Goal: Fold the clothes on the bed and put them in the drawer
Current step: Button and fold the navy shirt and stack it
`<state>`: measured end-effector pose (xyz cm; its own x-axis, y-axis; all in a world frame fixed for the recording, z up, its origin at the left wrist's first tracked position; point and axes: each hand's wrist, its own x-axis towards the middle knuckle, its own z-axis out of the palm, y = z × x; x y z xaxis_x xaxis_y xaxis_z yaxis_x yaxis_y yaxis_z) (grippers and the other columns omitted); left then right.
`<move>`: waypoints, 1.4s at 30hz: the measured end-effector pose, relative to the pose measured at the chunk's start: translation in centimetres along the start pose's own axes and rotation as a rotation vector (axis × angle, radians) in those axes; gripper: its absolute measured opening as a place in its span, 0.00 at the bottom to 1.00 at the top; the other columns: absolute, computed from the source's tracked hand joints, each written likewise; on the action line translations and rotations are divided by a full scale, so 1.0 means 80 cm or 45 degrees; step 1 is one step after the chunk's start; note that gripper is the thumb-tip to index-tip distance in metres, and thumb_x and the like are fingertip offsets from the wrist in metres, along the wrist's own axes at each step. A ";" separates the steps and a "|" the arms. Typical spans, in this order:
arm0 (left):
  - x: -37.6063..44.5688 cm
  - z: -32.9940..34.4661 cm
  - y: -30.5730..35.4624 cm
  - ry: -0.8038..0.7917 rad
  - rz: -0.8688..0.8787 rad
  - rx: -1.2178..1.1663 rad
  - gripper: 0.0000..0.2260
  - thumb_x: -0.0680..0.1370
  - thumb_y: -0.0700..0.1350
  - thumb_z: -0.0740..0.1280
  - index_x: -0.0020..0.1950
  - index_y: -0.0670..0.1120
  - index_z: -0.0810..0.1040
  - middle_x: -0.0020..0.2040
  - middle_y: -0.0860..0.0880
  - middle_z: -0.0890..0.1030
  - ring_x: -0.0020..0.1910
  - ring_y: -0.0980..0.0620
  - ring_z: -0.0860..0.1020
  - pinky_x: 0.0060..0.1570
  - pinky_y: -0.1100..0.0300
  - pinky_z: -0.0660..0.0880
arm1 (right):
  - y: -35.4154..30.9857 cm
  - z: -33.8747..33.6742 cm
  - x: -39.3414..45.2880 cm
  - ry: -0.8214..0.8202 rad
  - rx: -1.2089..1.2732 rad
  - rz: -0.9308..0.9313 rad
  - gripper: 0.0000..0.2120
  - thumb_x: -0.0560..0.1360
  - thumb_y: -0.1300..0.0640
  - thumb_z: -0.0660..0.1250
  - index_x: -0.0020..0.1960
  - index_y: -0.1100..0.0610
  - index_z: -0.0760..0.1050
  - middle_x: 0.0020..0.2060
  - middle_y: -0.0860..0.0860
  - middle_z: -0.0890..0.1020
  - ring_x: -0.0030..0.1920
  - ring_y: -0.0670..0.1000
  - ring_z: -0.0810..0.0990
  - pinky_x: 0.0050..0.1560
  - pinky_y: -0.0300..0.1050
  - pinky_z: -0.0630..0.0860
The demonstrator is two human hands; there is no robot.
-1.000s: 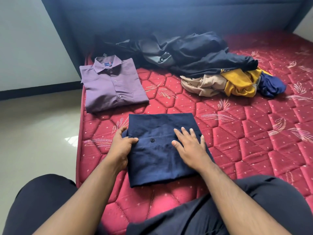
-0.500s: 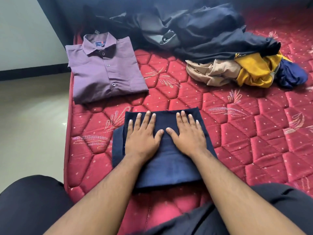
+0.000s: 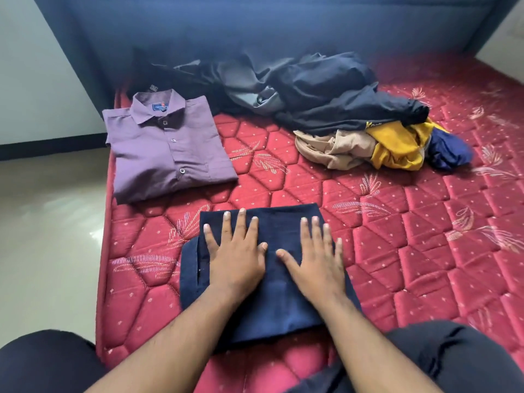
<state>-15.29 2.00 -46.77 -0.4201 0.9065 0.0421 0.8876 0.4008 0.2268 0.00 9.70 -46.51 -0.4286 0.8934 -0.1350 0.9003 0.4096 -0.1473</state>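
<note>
Navy garment (image 3: 272,302): folded into a rectangle at the near edge of the bed (image 3: 425,251), towards its left side, long axis running from the near edge towards the headboard.
Left hand (image 3: 236,253): flat on the garment's left half, fingers straight and spread, grip released, pressing.
Right hand (image 3: 317,259): flat on the right half, same released grip, just beside the left.
Key relation: garment lies directly under both palms, each hand equally near its own side edge.
Purple shirt (image 3: 167,148): folded, far-left corner.
Pile (image 3: 334,109): unfolded, by the headboard.
Drawer: not in view.
</note>
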 end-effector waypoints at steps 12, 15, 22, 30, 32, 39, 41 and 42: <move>-0.114 0.026 -0.050 0.055 0.535 0.131 0.31 0.82 0.62 0.48 0.81 0.46 0.56 0.80 0.49 0.59 0.80 0.46 0.48 0.75 0.43 0.47 | -0.037 0.048 -0.074 0.039 -0.095 -0.384 0.38 0.74 0.27 0.43 0.79 0.43 0.50 0.79 0.51 0.55 0.77 0.59 0.53 0.69 0.72 0.45; -0.128 0.025 -0.060 -0.104 0.390 0.159 0.33 0.81 0.65 0.45 0.81 0.48 0.54 0.80 0.49 0.59 0.80 0.47 0.47 0.73 0.41 0.48 | -0.039 0.054 -0.085 -0.107 -0.104 -0.381 0.42 0.63 0.22 0.25 0.74 0.35 0.29 0.77 0.44 0.34 0.78 0.55 0.36 0.70 0.71 0.33; -0.169 -0.008 -0.064 0.076 -0.280 -0.454 0.36 0.79 0.49 0.66 0.81 0.49 0.49 0.81 0.42 0.44 0.79 0.50 0.48 0.76 0.49 0.52 | -0.044 0.040 -0.113 -0.004 -0.143 -0.606 0.41 0.71 0.23 0.36 0.79 0.40 0.41 0.80 0.48 0.44 0.79 0.54 0.41 0.72 0.67 0.36; -0.190 -0.044 -0.041 -0.256 -1.062 -1.673 0.09 0.76 0.39 0.71 0.39 0.45 0.74 0.30 0.47 0.73 0.21 0.54 0.69 0.21 0.66 0.66 | -0.075 0.057 -0.134 -0.083 -0.069 -0.747 0.48 0.65 0.24 0.52 0.78 0.42 0.42 0.78 0.41 0.43 0.79 0.48 0.43 0.74 0.60 0.37; -0.181 -0.057 -0.042 -0.350 -1.060 -1.642 0.10 0.75 0.41 0.73 0.38 0.47 0.73 0.29 0.49 0.70 0.24 0.55 0.66 0.25 0.66 0.62 | -0.073 0.052 -0.136 -0.121 -0.003 -0.739 0.45 0.68 0.27 0.55 0.76 0.39 0.35 0.76 0.39 0.37 0.78 0.46 0.38 0.74 0.58 0.32; -0.190 -0.095 -0.047 -0.379 -0.559 -2.163 0.02 0.77 0.45 0.71 0.45 0.48 0.82 0.41 0.51 0.81 0.41 0.54 0.79 0.42 0.58 0.73 | -0.086 -0.013 -0.131 -0.024 0.815 -0.567 0.21 0.78 0.46 0.62 0.70 0.49 0.73 0.65 0.45 0.78 0.67 0.44 0.74 0.70 0.48 0.65; -0.192 -0.101 -0.064 -0.500 -0.498 -2.129 0.09 0.75 0.46 0.71 0.55 0.48 0.83 0.49 0.51 0.84 0.49 0.53 0.80 0.49 0.54 0.73 | -0.086 -0.063 -0.125 -0.075 1.062 -0.582 0.10 0.80 0.53 0.64 0.58 0.49 0.80 0.50 0.39 0.83 0.52 0.36 0.79 0.57 0.42 0.73; -0.190 -0.101 -0.073 -0.467 -0.489 -2.046 0.10 0.75 0.45 0.72 0.55 0.47 0.84 0.50 0.50 0.84 0.50 0.53 0.80 0.49 0.54 0.73 | -0.088 -0.091 -0.125 -0.141 1.191 -0.561 0.07 0.80 0.54 0.63 0.53 0.50 0.81 0.44 0.38 0.83 0.46 0.37 0.78 0.52 0.41 0.74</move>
<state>-15.62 -15.18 -40.88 -0.2825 0.8692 -0.4058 -0.4201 0.2682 0.8670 -1.48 -0.80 -36.95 -0.7522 0.6581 0.0327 0.2638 0.3462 -0.9003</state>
